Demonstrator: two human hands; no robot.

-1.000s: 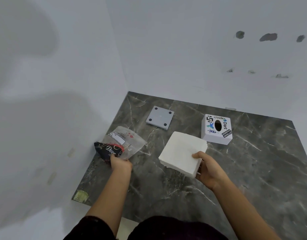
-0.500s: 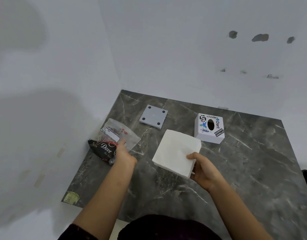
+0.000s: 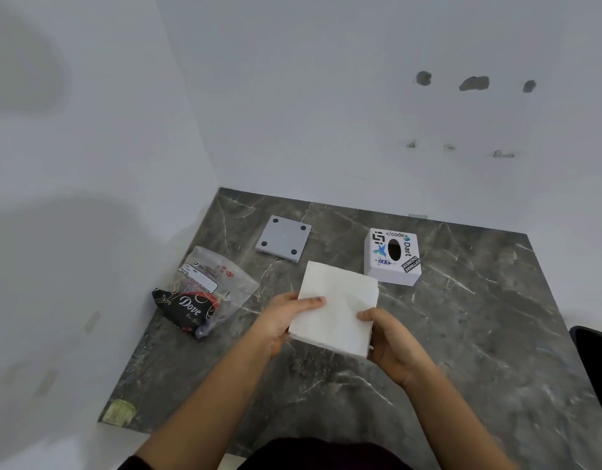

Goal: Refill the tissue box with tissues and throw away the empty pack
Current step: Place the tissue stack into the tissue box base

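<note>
A white stack of tissues (image 3: 338,305) is held just above the dark marble table (image 3: 479,334), gripped from both sides. My left hand (image 3: 282,320) holds its left edge with the thumb on top, and my right hand (image 3: 389,342) holds its right near corner. The white tissue box (image 3: 392,257), covered in stickers and with an oval slot on top, stands behind the stack to the right. Its grey bottom plate (image 3: 284,238) lies flat apart from it, further left. The empty clear pack (image 3: 208,286) with a dark printed end lies at the table's left side.
White walls close off the table on the left and at the back. A dark object (image 3: 594,364) shows at the right edge of the view. A yellowish patch (image 3: 118,411) marks the table's near left corner.
My left hand let go of the empty pack, which now lies on the table, and moved right to grip the tissue stack's left edge. My right hand kept its hold on the stack.
</note>
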